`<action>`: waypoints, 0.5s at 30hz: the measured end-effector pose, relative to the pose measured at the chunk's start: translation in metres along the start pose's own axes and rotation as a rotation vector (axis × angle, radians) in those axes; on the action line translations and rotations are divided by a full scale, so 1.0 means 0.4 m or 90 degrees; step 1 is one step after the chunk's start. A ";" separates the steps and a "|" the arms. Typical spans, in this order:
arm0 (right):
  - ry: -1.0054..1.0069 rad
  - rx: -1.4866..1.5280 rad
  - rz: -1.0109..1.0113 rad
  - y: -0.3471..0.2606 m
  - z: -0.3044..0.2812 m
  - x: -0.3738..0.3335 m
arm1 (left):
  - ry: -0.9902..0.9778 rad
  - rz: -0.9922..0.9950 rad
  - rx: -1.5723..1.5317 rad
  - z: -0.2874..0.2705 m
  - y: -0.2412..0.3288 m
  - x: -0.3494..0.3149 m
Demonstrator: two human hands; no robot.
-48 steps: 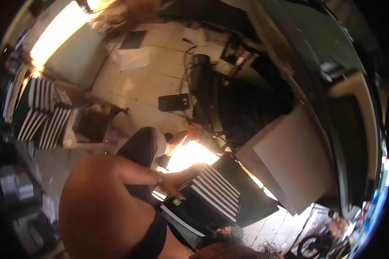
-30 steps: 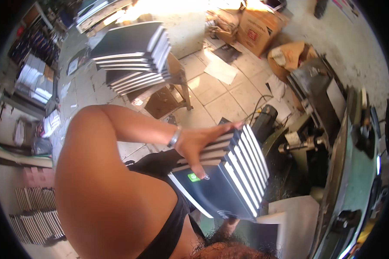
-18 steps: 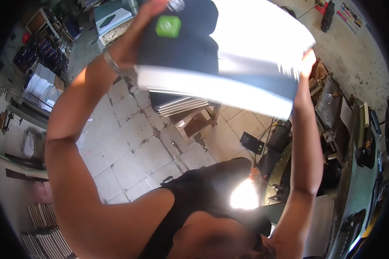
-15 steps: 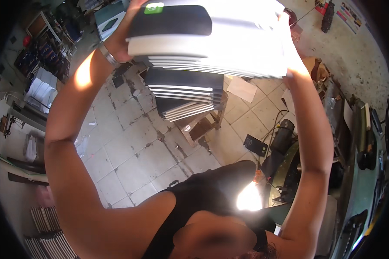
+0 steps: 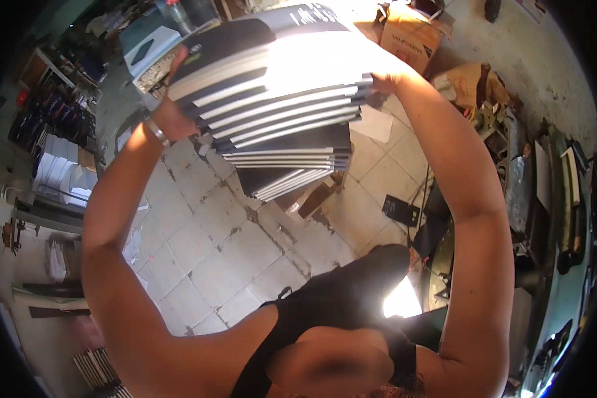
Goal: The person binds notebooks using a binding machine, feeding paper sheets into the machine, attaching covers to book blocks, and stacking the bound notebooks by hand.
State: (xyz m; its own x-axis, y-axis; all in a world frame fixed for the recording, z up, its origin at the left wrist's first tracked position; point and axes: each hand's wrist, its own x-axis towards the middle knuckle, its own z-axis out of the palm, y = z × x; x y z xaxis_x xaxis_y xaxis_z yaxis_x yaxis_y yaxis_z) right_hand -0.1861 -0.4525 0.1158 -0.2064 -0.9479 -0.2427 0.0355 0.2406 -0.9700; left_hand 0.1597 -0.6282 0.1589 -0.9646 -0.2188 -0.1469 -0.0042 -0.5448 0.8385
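Note:
Between my two hands is a thick stack of dark hardcover books (image 5: 235,109), its pale page edges facing me and strong glare across its top. My left hand (image 5: 174,121), with a metal band at the wrist, grips the left end. The right hand (image 5: 386,78) is closed on the opposite end, its fingers partly hidden by glare and the books. Just under the held stack sits a second stack of dark books (image 5: 282,162), fanned slightly askew on a wooden stool (image 5: 318,199). Whether the two stacks touch cannot be made out.
A bright lamp (image 5: 402,300) glows near my leg, with a black box (image 5: 400,210) on the tiles beyond it. Cardboard boxes (image 5: 410,38) stand at the back right. A cluttered bench (image 5: 544,199) runs along the right. More books (image 5: 94,368) are at lower left.
The held stack has shifted left and down in the picture, nearer the lower stack, and my right hand has moved left with it. Less glare covers the books now.

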 end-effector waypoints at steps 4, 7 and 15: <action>0.025 -0.004 -0.045 0.026 0.007 -0.028 | -0.038 0.011 0.110 -0.100 0.051 -0.012; 0.319 -0.006 -0.171 0.083 0.087 -0.172 | 0.148 0.332 0.812 -0.230 0.065 -0.045; 0.477 0.216 0.073 0.778 0.218 -0.792 | -0.066 0.486 1.319 -0.367 0.264 -0.092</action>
State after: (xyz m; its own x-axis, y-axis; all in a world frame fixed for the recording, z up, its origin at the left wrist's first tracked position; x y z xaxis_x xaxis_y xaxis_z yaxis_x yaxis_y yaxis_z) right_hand -0.0242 -0.0954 -0.1108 -0.7756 -0.5028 -0.3816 0.3642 0.1372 -0.9211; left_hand 0.2335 -0.7967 0.1759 -0.9247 0.1597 0.3455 0.1462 0.9871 -0.0652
